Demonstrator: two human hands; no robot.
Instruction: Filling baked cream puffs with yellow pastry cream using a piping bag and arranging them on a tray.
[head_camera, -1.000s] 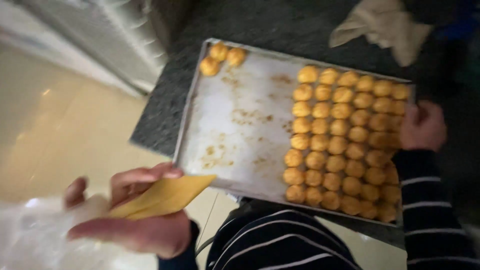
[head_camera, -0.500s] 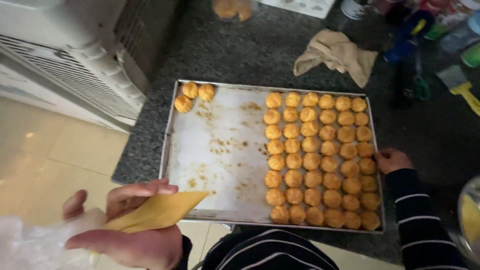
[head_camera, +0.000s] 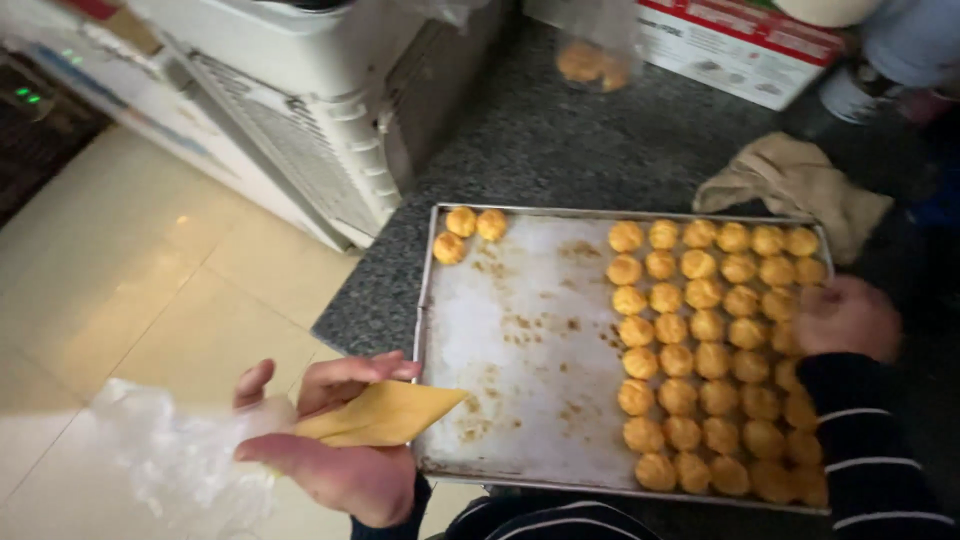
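Dark speckled stone counter (head_camera: 560, 150), its corner jutting over a pale tiled floor (head_camera: 150, 290); directly on it, a metal baking tray (head_camera: 520, 400), a crumpled beige cloth (head_camera: 790, 185) just beyond the tray's far right corner, a white appliance (head_camera: 330, 90) at the left edge, a red-and-white box (head_camera: 740, 45) along the back.

The right hand (head_camera: 848, 318) is motion-blurred, its fingers hiding some pastries (head_camera: 790, 330).

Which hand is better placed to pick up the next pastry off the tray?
Probably the right hand: it rests over the pastries on the baking tray. The left hand is off the tray's corner, holding a yellow scraper and clear bag.
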